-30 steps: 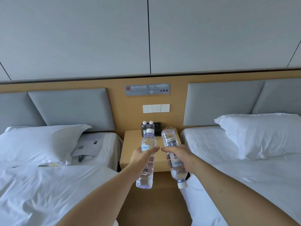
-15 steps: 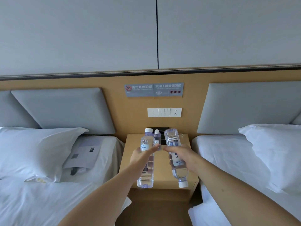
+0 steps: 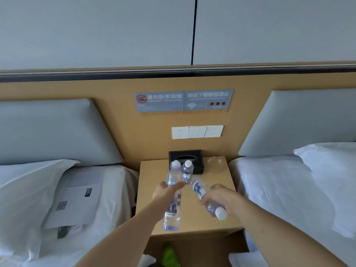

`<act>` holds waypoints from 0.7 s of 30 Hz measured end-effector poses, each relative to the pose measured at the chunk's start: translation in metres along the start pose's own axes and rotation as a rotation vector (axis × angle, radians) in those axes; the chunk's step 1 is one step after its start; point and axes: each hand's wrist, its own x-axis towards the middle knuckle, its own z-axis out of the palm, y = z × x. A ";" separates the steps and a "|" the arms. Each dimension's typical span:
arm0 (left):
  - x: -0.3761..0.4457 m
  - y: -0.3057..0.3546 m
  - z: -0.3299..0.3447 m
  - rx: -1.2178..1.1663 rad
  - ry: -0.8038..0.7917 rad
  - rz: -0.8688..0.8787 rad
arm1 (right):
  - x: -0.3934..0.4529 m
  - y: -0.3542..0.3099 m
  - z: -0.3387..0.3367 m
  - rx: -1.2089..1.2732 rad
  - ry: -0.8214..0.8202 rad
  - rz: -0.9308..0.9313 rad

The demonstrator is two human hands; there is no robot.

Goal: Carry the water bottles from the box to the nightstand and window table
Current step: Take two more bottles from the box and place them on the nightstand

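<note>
Over the nightstand (image 3: 152,191), the left hand (image 3: 163,193) grips one bottle (image 3: 172,201) upright, ready to stand it. The right hand (image 3: 221,197) clasps another bottle (image 3: 202,195) cap-down (needs turning), near a small bottle (image 3: 187,170) by the tissue box (image 3: 196,157).

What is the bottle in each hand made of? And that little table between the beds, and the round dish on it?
Both bottles, left one and right one, look like thin clear plastic: see-through, with paper labels. The right one's white cap looks like hard plastic. The nightstand looks like smooth, matte, light wood or wood-look board; which one is unclear. The round dish seems clear glass, transparent and shiny.
</note>
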 end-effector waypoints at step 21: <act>0.113 -0.049 0.024 0.475 0.170 0.134 | 0.151 -0.042 -0.013 -0.289 0.326 -0.019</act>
